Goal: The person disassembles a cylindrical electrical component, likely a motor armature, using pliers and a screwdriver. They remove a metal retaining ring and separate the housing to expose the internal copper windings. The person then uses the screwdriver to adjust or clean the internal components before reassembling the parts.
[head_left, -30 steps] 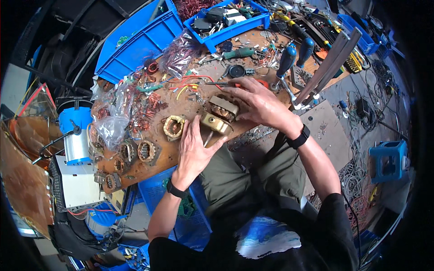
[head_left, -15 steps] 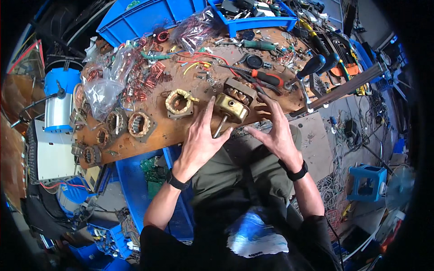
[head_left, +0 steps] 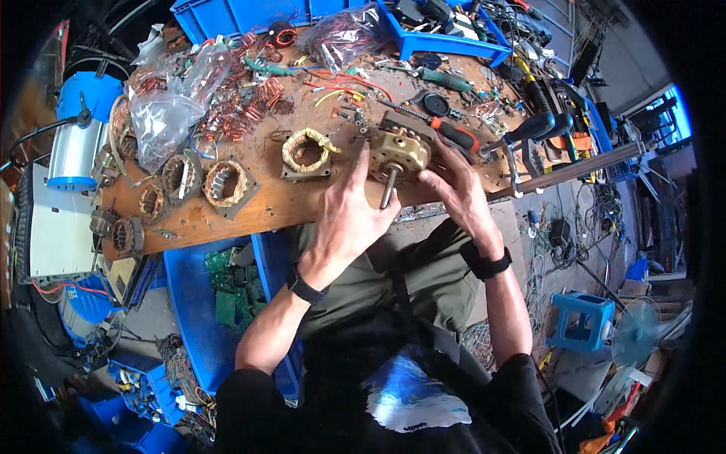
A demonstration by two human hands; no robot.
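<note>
Narrow gap between wound ring (head_left: 303,169) and left fingers (head_left: 358,171), screwdriver (head_left: 456,135) an obstacle behind motor (head_left: 398,150).

Between the left hand (head_left: 344,219) and right hand (head_left: 463,195), at the worktop (head_left: 281,208) edge, a motor (head_left: 401,150) is resting. One stator (head_left: 290,157) is lying just left of it; more stators (head_left: 231,198) are sitting farther left, plastic bags (head_left: 162,125) behind them. A screwdriver (head_left: 448,80) is lying behind the motor, a bin (head_left: 457,47) farther back. Below, a crate (head_left: 189,318) is holding circuit boards (head_left: 227,281).
</note>
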